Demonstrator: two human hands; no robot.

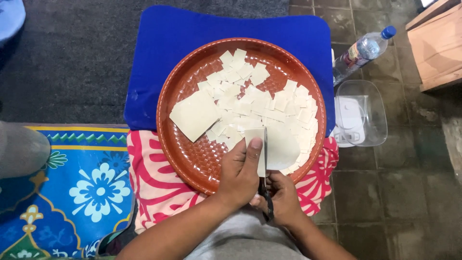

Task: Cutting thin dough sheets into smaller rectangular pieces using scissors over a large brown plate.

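My left hand point(239, 171) pinches a pale dough sheet point(281, 147) over the near edge of a round brown tray point(190, 159). My right hand point(283, 200) grips black-handled scissors point(264, 178), whose blades run up along the sheet beside my left thumb. The tray holds several small cut pale squares point(255, 103) heaped across its middle and right side, plus one larger uncut square sheet point(195, 115) at the left.
The tray rests on a blue cushion point(163, 43) and a pink-and-white patterned cloth point(149, 178). A plastic water bottle point(362, 52) and a clear plastic container point(361, 113) lie on the tiled floor at right. A wooden box point(435, 43) stands at far right, a blue floral mat point(72, 188) at left.
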